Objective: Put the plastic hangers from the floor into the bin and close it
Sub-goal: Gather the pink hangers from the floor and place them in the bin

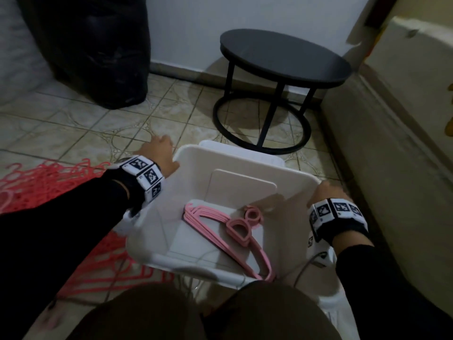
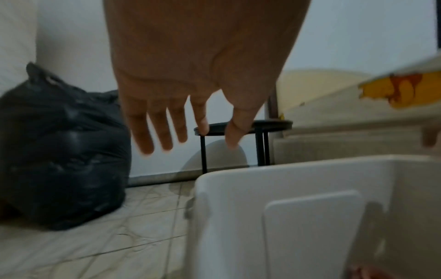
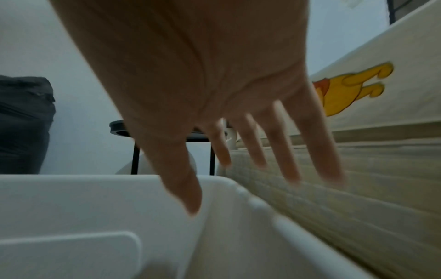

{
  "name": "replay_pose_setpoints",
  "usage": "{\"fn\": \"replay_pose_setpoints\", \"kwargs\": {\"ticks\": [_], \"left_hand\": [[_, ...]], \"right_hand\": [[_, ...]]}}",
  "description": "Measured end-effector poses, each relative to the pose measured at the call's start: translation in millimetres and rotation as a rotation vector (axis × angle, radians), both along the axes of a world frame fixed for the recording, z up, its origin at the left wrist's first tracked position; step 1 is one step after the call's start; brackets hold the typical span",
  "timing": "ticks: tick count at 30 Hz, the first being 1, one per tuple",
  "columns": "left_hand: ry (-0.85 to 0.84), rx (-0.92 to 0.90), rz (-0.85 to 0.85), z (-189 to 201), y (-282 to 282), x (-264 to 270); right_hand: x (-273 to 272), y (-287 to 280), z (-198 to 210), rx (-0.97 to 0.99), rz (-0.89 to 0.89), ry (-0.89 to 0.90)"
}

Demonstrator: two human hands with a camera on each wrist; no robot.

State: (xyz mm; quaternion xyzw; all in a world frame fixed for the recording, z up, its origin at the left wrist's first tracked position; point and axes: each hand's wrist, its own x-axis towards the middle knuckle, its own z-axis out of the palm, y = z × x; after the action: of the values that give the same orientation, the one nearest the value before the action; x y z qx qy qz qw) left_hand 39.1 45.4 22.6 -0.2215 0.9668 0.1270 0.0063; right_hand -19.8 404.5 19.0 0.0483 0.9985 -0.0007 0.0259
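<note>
Hangers lay in the bin; left hand and right hand, fingers released, flanked its rim, seemingly to steady it.

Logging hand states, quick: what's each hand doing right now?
Left hand: open, fingers spread, holding nothing, by the bin's left rim.
Right hand: open, holding nothing, at its right rim.
</note>
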Motion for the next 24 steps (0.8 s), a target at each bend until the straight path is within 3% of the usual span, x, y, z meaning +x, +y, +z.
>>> {"fn": "replay_pose_setpoints", "kwargs": {"ticks": [2,4,8,11,16,20,24], "left_hand": [[-0.215,-0.005,0.024,-6.6,-7.0,14.1],[-0.319,0.024,-0.003,-13.7,-9.1,24.2],[-0.318,0.04,-0.028,-16.9,-7.8,27.1],[-0.288,0.048,-0.002,-13.9,-9.7,23.2],[-0.276,0.11,0.046,-11.1,-16.8,18.9],[-0.279,0.076,0.061,-12.5,-15.3,20.9],[-0.313,0.012,0.057,-14.9,-19.5,26.8]], "right_hand": [[10.8,8.9,-1.1,0.003,0.042,-0.075],[6.6,8.1,-6.8,-0.016,0.029,-0.167],[-43.3,17.6,-48.8,-0.001,0.004,-0.286],[-108.7,47.7,-112.1,-0.016,-0.035,-0.241],[-123.4,50.7,-107.6,-0.004,-0.018,-0.221],[-83.3,20.4,-51.0,-0.085,-0.011,-0.207],[-68.4,9.4,-41.0,-0.164,-0.017,-0.202]]}}
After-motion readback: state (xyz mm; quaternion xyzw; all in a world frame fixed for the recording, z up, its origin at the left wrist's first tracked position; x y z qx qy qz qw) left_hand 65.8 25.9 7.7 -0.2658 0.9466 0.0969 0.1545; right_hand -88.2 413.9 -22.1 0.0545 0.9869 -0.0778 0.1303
